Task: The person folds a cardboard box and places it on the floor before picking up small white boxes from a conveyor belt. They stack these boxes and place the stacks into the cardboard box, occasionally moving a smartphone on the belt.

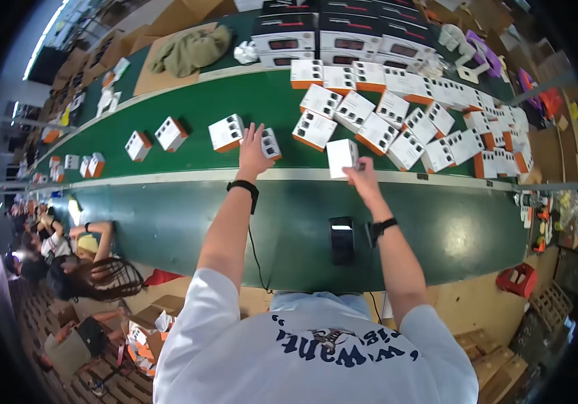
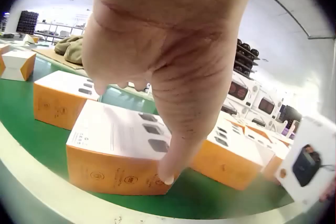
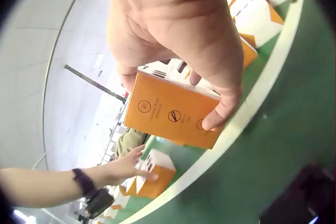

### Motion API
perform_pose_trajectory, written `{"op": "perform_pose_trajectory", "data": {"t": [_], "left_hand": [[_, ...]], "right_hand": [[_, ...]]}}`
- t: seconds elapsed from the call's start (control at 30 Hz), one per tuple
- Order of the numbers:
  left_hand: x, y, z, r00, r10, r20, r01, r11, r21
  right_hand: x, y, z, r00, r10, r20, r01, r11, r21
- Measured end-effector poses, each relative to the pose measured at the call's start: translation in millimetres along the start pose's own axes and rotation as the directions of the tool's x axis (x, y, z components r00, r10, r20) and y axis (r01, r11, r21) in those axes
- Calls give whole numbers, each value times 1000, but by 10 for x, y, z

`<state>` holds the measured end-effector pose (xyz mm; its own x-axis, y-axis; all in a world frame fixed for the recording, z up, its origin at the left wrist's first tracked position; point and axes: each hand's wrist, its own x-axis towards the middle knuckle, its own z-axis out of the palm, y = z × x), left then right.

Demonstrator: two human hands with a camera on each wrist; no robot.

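Note:
My right hand (image 1: 364, 180) holds a small white-and-orange box (image 1: 340, 159) near the belt's front edge, its orange side (image 3: 170, 111) facing the right wrist camera. Thumb and fingers grip opposite sides of it. To the left, my left hand (image 1: 255, 156) reaches over another such box (image 1: 271, 143) standing on the green belt (image 1: 188, 108). Its fingers are stretched out and spread, and the thumb touches the box's orange side (image 2: 118, 174). A similar box (image 1: 226, 132) stands just left of that hand.
Many matching boxes (image 1: 407, 149) cluster at the right of the belt; a few more (image 1: 171, 133) stand at left. Larger black-and-white cartons (image 1: 349, 40) are stacked behind. A dark phone-like device (image 1: 341, 240) lies on the near table. Other people (image 1: 80, 269) sit farther left.

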<state>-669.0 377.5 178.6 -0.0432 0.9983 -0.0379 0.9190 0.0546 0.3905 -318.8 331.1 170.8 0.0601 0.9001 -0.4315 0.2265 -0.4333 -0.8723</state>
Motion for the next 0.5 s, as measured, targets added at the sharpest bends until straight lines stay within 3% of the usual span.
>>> {"op": "perform_pose_trajectory", "data": {"t": [0.03,0.1,0.17,0.23,0.3,0.33,0.37,0.4,0.43,0.47,0.5], "left_hand": [[104,70,38,998,-27,51,22,994,106],[268,2,291,989,-50,139,26,985,170],[274,249,140,977,-91,195,43,970,238],[118,261,64,987,93,132,-90,995,-31],[-179,327,-124,971,239,5,-227,931,-286],[-386,344,-152,967,253,-34,-244,876,-416],[-609,379,-150,985,173,-28,-165,860,-483],[-751,297,-54,990,113,86,-42,810,-584],[-863,204,36,989,120,87,-45,803,-595],[-899,197,-58,978,122,169,-10,839,-545],[-911,199,-195,959,124,254,18,870,-494]], "right_hand": [[-226,11,13,983,93,156,-137,945,299],[-572,134,193,964,148,223,-236,862,448],[-716,358,451,941,229,248,-320,838,442],[-765,419,576,928,223,298,-327,872,365],[-694,395,587,903,194,382,-301,922,244],[-604,289,489,887,204,415,-274,954,117],[-471,116,361,864,217,454,-237,971,-14],[-337,16,329,977,20,211,27,975,-221],[-173,-81,302,982,-186,15,182,939,-292],[34,-123,296,905,-417,-86,334,822,-461],[251,-167,313,889,-458,4,374,720,-585]]}}
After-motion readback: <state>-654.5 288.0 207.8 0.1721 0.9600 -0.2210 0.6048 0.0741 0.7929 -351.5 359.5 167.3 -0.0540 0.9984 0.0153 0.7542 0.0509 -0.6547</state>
